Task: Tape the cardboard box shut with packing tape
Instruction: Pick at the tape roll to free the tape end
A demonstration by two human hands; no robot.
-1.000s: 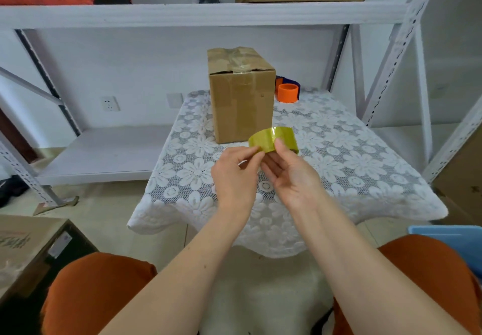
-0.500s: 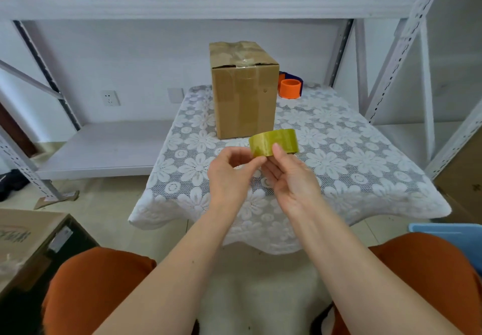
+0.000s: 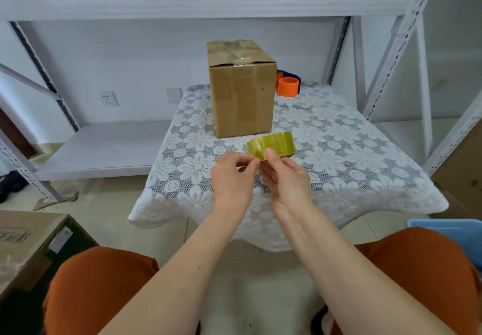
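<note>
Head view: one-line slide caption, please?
Both hands, left hand and right hand, pick at a tape roll before the cardboard box.

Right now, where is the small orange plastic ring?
In the head view, the small orange plastic ring stands on the lace tablecloth at the far side, just right of the brown cardboard box.

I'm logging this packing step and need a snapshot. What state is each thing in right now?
Cardboard box: upright on the table, flaps down, some tape across the top.
Tape roll: held above the table in front of the box, apart from it.
Right hand: gripping the roll.
Left hand: fingertips pinching at the roll's edge.
Orange roll: on the table behind the box.
</note>
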